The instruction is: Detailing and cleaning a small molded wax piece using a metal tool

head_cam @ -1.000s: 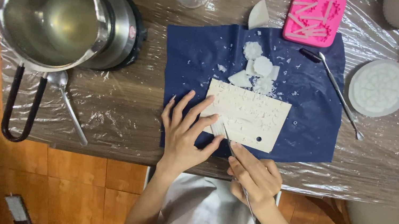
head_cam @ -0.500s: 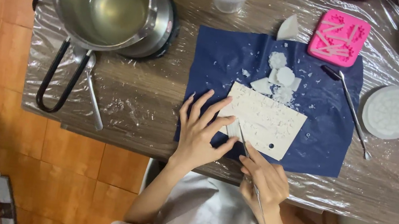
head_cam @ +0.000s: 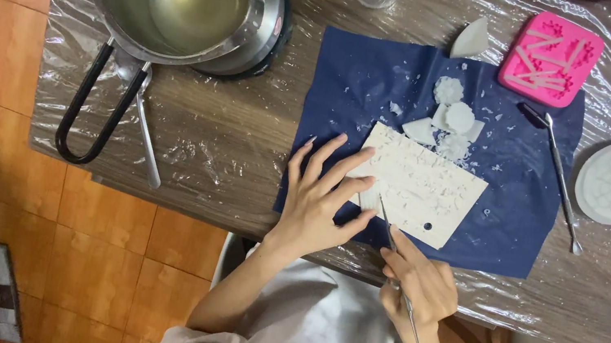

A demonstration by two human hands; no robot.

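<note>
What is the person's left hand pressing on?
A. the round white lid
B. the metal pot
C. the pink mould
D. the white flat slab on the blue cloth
D: the left hand lies with spread fingers on the white slab, which rests on the blue cloth; the right hand holds a thin metal tool.

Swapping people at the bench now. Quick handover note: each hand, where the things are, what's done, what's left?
Left hand: flat, fingers spread, pressing down the near-left corner of the white slab.
Right hand: grips a thin metal tool like a pen, tip at the slab's near edge.
The slab lies on the blue cloth; white chunks and shavings lie piled at its far side. A second metal tool lies to the right on the cloth.
Done: the slab's surface looks marked, with scraps scattered about.
Left: cannot tell how much; the tool is at the slab, the work looks unfinished.
</note>
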